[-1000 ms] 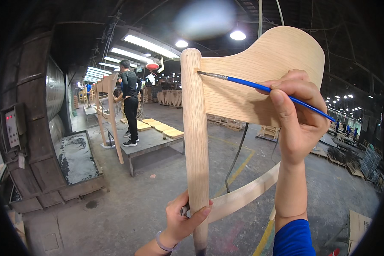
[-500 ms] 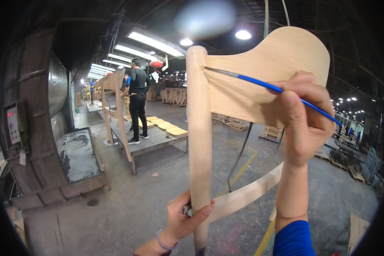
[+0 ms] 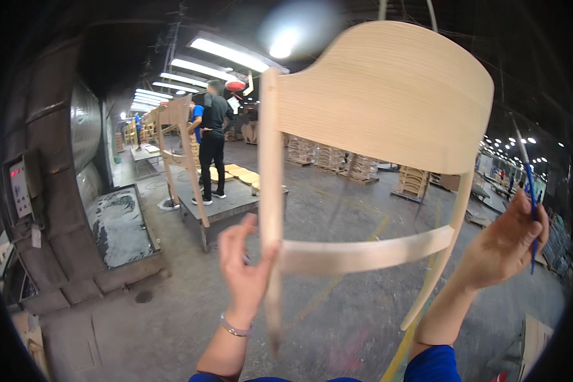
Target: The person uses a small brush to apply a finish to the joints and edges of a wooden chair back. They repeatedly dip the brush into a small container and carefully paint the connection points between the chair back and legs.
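While our left hand (image 3: 245,270) grips the upright post of the unfinished chair back (image 3: 375,102), we hold the frame raised at eye level, apparently for inspection; our right hand (image 3: 506,245) pinches a thin blue brush (image 3: 527,172) clear of the wood; a worker (image 3: 213,143) stands beyond.

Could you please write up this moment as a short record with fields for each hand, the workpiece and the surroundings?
Left hand: left hand grips the post of the unfinished wooden chair back frame, near the joint with the curved lower rail
Right hand: right hand holds a thin blue-handled brush, clear of the wood
Workpiece: held up in the air, pale bare wood
Surroundings: concrete floor; a person in dark clothes standing by a low platform; stacked wooden parts behind
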Available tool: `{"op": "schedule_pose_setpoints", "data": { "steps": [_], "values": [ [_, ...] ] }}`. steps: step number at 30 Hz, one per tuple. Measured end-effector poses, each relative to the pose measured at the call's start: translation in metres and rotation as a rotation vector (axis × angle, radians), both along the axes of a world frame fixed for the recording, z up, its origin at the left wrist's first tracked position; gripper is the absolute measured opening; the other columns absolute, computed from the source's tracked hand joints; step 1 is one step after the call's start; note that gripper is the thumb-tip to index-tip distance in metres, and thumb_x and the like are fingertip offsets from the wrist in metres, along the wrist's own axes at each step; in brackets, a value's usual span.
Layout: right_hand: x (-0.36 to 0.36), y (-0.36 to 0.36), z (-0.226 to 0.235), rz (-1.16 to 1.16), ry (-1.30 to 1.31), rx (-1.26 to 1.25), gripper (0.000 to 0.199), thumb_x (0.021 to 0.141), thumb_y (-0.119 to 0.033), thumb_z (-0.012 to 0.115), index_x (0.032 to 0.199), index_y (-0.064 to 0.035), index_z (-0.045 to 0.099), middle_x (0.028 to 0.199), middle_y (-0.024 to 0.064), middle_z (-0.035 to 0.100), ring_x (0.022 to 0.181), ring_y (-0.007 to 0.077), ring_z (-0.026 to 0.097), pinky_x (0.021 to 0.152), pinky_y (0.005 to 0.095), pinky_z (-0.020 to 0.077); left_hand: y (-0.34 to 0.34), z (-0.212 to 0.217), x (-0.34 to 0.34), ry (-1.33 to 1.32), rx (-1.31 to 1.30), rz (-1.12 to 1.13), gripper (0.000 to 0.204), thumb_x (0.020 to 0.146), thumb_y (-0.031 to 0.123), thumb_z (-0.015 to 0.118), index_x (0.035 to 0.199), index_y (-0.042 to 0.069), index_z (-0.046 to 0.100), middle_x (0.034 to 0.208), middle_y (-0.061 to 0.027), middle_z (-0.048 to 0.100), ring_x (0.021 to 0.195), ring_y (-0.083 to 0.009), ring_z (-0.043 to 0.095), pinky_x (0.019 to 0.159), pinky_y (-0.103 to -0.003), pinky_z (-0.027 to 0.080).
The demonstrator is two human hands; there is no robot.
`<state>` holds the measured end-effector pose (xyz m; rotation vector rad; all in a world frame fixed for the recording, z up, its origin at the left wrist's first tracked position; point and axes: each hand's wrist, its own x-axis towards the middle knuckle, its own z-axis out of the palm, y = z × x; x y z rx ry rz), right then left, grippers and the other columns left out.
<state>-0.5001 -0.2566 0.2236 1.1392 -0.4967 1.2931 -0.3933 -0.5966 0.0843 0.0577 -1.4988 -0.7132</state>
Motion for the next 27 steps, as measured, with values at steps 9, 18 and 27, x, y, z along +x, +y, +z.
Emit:
{"op": "schedule_pose_setpoints", "data": {
  "steps": [9, 18, 27],
  "values": [
    [-0.034, 0.019, -0.044, 0.053, -0.186, -0.176, 0.032, 0.114, -0.023, 0.048, 0.133, 0.0020, 0.053, 0.118, 0.0192, 0.069, 0.109, 0.0245, 0.067, 0.097, 0.0373, 0.0512, 0.112, 0.023, -0.010, -0.016, -0.478, -0.161, 0.031, 0.095, -0.003, 0.061, 0.124, -0.002, 0.070, 0.121, -0.0147, 0.068, 0.102, -0.0262, 0.065, 0.089, -0.038, 0.052],
    [-0.063, 0.086, -0.062, 0.062, -0.252, -0.204, 0.022, 0.111, -0.013, 0.054, 0.126, 0.0028, 0.055, 0.112, 0.0155, 0.064, 0.097, 0.0192, 0.066, 0.084, 0.0324, 0.0539, 0.227, 0.047, -0.073, -0.281, -0.630, -0.151, 0.042, 0.089, -0.001, 0.066, 0.131, 0.003, 0.069, 0.123, -0.0138, 0.070, 0.118, -0.0353, 0.063, 0.104, -0.047, 0.046],
    [-0.098, 0.107, -0.005, 0.057, -0.293, 0.014, 0.028, 0.115, -0.016, 0.046, 0.129, 0.0057, 0.058, 0.109, 0.0163, 0.072, 0.100, 0.0209, 0.072, 0.094, 0.0368, 0.0567, 0.229, 0.033, -0.063, -0.502, -0.699, -0.070, 0.043, 0.088, 0.007, 0.072, 0.131, 0.007, 0.071, 0.102, -0.0095, 0.065, 0.096, -0.0296, 0.060, 0.091, -0.042, 0.042]
  ]
}}
